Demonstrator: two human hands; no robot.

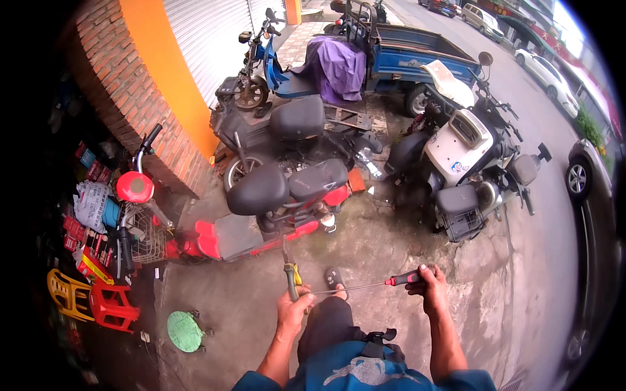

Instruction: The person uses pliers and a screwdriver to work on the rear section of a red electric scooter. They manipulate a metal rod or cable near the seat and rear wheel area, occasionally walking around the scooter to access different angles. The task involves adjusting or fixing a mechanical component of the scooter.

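Observation:
My left hand [291, 311] is closed around a dark grey-green handled tool [291, 279], held upright with its thin metal end pointing up. Beside that handle a yellow piece [297, 274] shows; whether it belongs to the same tool I cannot tell. My right hand [430, 287] grips a screwdriver [403, 279] by its red and black handle. Its long metal shaft runs level to the left and reaches my left hand, where the tip is hidden. In front of both hands stands a red electric scooter [300, 229] with a black seat.
A white scooter [456, 148] stands at the right, a blue cargo tricycle [417, 60] behind. Low red stool [112, 305], yellow stool [68, 293] and round green stool [185, 331] are at the left. A brick pillar [127, 85] rises behind them. A parked car [587, 195] lines the right.

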